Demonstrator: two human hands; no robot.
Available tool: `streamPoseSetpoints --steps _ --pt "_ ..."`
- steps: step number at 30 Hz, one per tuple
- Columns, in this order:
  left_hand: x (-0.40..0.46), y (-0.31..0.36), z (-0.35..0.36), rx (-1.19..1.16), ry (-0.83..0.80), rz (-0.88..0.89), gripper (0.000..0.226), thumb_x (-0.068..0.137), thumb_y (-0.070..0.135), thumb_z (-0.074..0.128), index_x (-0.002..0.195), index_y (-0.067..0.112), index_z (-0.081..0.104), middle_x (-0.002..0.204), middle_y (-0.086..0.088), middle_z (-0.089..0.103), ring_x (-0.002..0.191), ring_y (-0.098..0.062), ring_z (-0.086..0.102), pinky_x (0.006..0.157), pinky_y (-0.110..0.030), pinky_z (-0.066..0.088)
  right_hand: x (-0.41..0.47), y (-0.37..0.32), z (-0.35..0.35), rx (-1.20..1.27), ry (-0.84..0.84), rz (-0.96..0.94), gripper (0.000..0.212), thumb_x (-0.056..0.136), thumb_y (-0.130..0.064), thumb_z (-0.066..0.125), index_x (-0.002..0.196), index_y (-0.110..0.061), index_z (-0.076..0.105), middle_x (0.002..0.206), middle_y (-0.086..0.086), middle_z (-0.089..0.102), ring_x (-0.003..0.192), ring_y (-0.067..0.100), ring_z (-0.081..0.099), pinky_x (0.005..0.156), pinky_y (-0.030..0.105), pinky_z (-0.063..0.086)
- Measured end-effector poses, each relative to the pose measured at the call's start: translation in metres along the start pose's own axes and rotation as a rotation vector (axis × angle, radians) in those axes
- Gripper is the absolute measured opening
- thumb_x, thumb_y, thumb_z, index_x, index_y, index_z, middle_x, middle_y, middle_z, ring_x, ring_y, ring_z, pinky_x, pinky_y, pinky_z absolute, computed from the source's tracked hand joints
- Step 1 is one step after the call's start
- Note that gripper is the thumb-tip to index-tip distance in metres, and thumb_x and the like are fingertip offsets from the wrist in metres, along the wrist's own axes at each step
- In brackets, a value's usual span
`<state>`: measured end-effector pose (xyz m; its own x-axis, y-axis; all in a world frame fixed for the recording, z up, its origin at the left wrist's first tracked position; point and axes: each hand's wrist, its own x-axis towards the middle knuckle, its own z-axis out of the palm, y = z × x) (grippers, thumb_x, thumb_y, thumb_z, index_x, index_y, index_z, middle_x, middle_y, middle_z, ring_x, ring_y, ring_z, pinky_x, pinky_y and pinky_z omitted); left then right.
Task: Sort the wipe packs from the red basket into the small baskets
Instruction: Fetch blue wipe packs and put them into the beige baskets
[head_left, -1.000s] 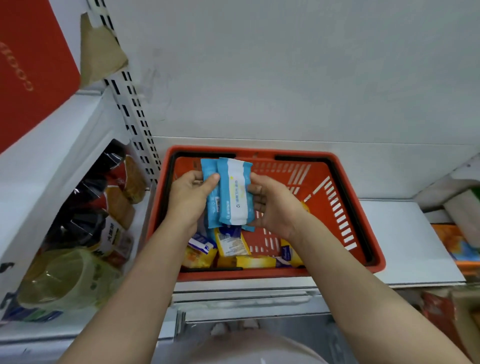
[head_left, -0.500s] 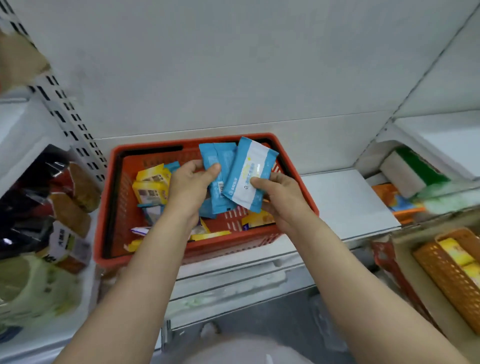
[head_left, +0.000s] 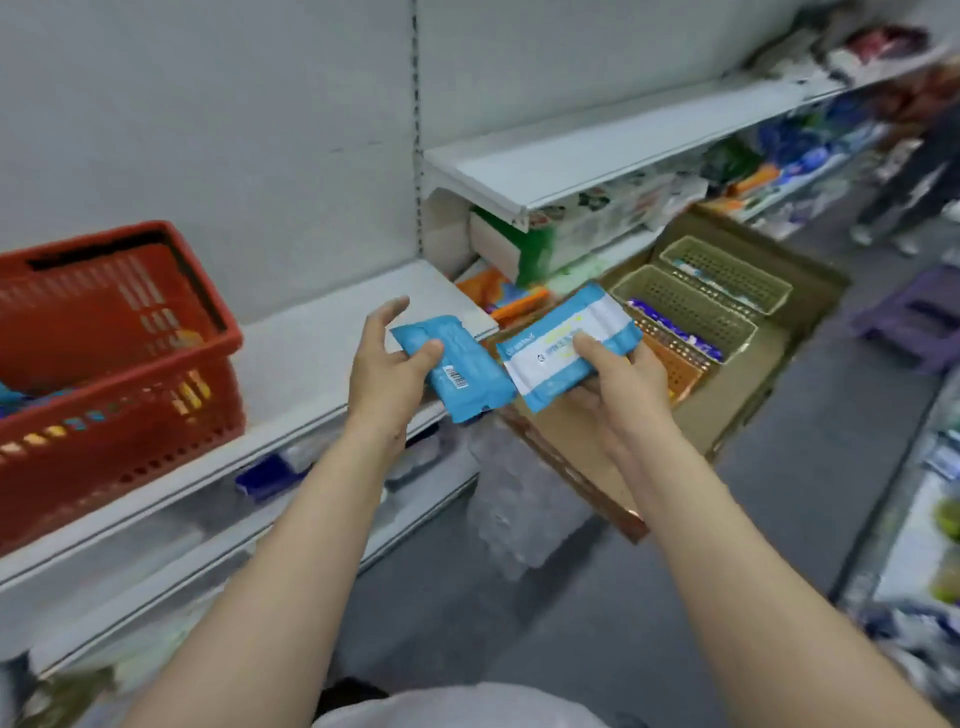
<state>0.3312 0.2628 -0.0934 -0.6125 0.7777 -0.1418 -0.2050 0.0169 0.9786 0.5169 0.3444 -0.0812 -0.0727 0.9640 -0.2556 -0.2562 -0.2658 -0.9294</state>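
My left hand (head_left: 382, 371) grips a plain blue wipe pack (head_left: 457, 371) with a barcode, held over the shelf's right end. My right hand (head_left: 618, 382) grips a blue-and-white wipe pack (head_left: 563, 345) just to its right, above the near corner of a cardboard box (head_left: 727, 410). Inside that box stand an orange small basket (head_left: 675, 364) and two green small baskets (head_left: 691, 306) (head_left: 727, 270), each with packs in it. The red basket (head_left: 119, 364) sits on the white shelf at the far left, with several packs left inside.
A white shelf (head_left: 322, 358) carries the red basket. An upper shelf (head_left: 597, 156) with stacked goods runs to the right. A purple stool (head_left: 914, 322) and a person's legs (head_left: 909, 197) stand in the aisle beyond the box.
Both hands have carried the two packs out of the red basket and to the right, toward the box of small baskets. The packs, held together before, are now apart.
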Motion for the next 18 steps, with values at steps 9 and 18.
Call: streamPoseSetpoints --steps 9,18 --pt "-0.02 -0.038 0.156 -0.005 -0.276 -0.133 0.033 0.09 0.001 0.064 0.123 0.006 0.059 0.114 -0.017 0.069 0.103 -0.025 0.068 0.085 -0.029 0.056 0.047 -0.044 -0.161 0.118 0.211 -0.027 0.036 0.089 -0.002 0.067 0.122 -0.01 0.057 0.118 0.013 0.069 0.088 0.018 0.071 0.066 0.031 0.058" --pt "0.053 -0.08 0.29 0.132 -0.203 -0.155 0.007 0.087 0.019 0.073 0.088 0.014 0.07 0.072 0.001 0.071 0.063 -0.016 0.058 0.049 -0.019 0.044 0.152 -0.093 -0.235 0.114 0.197 -0.066 0.062 0.085 0.009 0.066 0.133 -0.023 0.045 0.121 0.008 0.064 0.093 0.021 0.074 0.065 0.034 0.06"
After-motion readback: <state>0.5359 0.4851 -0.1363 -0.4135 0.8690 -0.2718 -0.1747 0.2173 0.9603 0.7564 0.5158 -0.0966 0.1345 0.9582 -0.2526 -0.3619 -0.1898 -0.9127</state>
